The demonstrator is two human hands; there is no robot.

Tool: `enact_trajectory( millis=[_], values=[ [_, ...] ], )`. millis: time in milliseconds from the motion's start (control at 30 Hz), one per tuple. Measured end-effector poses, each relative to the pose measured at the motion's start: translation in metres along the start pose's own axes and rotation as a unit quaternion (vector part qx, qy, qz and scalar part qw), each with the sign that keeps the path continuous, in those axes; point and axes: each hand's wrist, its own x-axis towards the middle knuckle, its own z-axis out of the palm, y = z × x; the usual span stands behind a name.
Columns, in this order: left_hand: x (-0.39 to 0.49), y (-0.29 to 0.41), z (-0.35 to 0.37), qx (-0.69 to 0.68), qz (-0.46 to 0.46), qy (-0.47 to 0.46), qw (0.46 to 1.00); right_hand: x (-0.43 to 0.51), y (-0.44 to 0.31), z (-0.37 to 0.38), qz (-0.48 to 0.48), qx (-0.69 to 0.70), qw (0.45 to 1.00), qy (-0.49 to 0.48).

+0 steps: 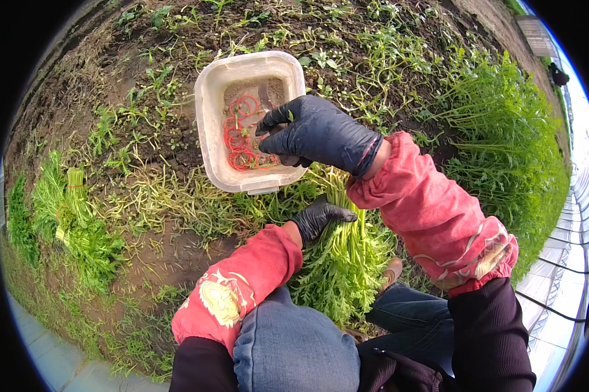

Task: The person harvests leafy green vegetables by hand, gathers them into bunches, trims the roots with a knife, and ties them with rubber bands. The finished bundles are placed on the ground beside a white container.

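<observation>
My left hand (324,218), in a black glove, grips a bunch of leafy greens (346,274) around its pale stems. The leaves hang down beside my knee, and the stem ends point away from me. A whitish plastic tub (209,132) sits just beyond on the ground. Inside it lie several red rubber bands (235,139) and some soil. Over the tub's right side reaches my right hand (319,134), also black-gloved, with its fingers bent down close to the bands. Whether anything is between those fingertips is hidden. A bit of green leaf clings to that glove.
Tied bundles of greens (76,215) lie on the soil at the left. Tall uncut greens (505,147) stand at the right. Weeds and cut stems (172,201) litter the ground. Plastic sheeting (559,274) runs along the right edge, with a dark figure farther back.
</observation>
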Motion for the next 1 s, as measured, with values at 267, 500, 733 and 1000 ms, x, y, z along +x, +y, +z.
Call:
enact_trajectory(
  millis=[267, 500, 733, 1000],
  values=[
    [-0.006, 0.0, -0.009, -0.069, -0.046, -0.02, 0.996, -0.17, 0.065, -0.097, -0.044, 0.261, 0.963, 0.049],
    [0.039, -0.036, -0.077, -0.039, -0.133, -0.115, 0.984, -0.204, 0.191, -0.039, -0.124, -0.195, 0.965, 0.124],
    [0.048, -0.046, -0.045, 0.069, -0.017, -0.298, 0.952, -0.194, 0.22, -0.015, -0.145, -0.175, 0.958, 0.176],
    [0.035, -0.019, 0.027, -0.041, -0.193, -0.243, 0.95, -0.201, 0.251, 0.0, -0.128, -0.189, 0.949, 0.218]
  ],
)
